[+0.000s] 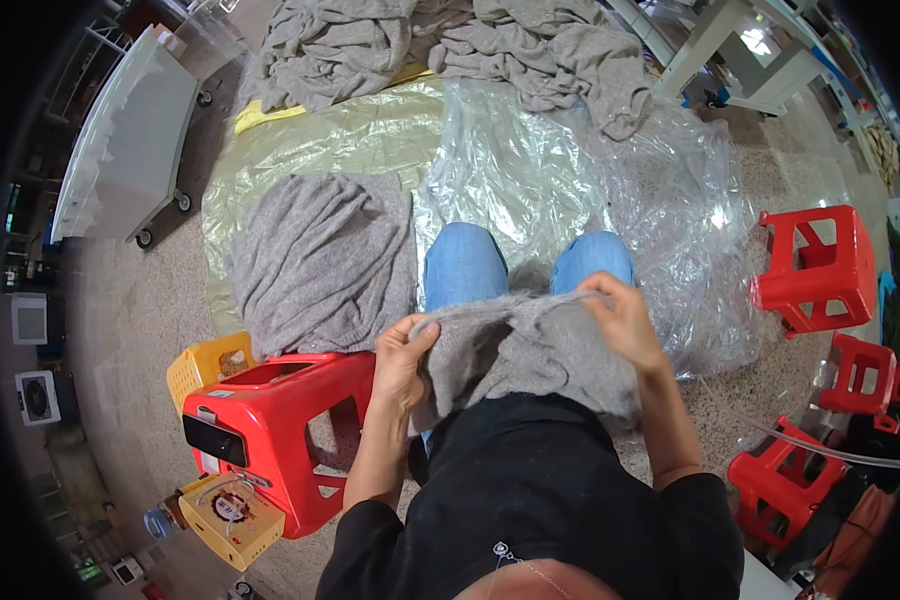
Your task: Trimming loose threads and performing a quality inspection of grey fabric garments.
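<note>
A grey-brown knitted garment (545, 355) lies across my lap, its upper edge drawn out between my two hands. My left hand (403, 360) pinches the edge at its left end, thumb and fingers closed on the knit. At the other end my right hand (622, 318) is closed on the same edge, a little higher up. Between the hands the knit sags in loose folds. Beyond my left hand, a big heap of the same grey knitwear (320, 260) rests at the edge of the plastic sheet, touching a red stool.
The red stool (340, 400) at left carries a black phone (213, 440); a yellow box (232, 522) sits beside it. Clear plastic sheeting (670, 220) covers the floor ahead, with more grey knit piles (560, 60) at its far end. Red stools (818, 265) stand at right, a wheeled white board (135, 140) far left.
</note>
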Available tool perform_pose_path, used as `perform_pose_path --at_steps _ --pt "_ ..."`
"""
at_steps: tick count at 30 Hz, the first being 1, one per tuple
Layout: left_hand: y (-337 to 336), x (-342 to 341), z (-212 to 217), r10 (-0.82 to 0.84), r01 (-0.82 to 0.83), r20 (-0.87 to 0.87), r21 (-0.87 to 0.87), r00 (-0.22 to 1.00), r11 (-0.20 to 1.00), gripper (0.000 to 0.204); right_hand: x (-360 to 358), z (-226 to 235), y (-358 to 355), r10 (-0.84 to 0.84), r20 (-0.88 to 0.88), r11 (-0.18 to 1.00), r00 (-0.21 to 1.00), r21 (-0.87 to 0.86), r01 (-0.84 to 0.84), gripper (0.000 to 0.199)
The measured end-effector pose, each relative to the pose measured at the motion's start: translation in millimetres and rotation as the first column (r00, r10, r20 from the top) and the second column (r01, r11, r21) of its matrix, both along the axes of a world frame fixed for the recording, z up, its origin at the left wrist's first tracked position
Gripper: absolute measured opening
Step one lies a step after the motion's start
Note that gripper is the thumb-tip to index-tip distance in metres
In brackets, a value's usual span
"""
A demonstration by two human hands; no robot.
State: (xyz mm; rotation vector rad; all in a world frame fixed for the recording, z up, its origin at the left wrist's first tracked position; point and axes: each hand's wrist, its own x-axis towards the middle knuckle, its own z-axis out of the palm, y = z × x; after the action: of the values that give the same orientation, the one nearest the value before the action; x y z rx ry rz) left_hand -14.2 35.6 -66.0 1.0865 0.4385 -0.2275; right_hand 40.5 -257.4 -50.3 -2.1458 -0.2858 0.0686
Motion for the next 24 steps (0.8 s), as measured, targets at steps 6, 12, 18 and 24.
perform_pose_path --at_steps 6,12,18,24 --pt "-64.6 46.4 98.2 -0.096 0.121 0.084 -0.367 0.992 0.922 0.022 15.4 89.1 -4.7 -0.158 -0.094 0.861 0.983 0.475 0.183 0.015" --pt "-98.3 60.9 129.8 -0.208 0.314 0.289 -0.394 0.935 0.864 0.019 22.4 133.8 28.4 0.036 -0.002 0.79 0.999 0.612 -0.027 0.021" --pt "-76.3 45.8 66.9 -0.207 0.235 0.167 -0.174 0.964 0.956 0.012 32.5 63.5 34.8 0.408 -0.208 0.82 0.889 0.513 -0.256 0.018" --pt "-55.8 35.6 49.0 -0.208 0.216 0.06 -0.205 0.976 0.955 0.017 38.5 43.0 41.7 0.501 -0.299 0.821 0.812 0.46 -0.338 0.014"
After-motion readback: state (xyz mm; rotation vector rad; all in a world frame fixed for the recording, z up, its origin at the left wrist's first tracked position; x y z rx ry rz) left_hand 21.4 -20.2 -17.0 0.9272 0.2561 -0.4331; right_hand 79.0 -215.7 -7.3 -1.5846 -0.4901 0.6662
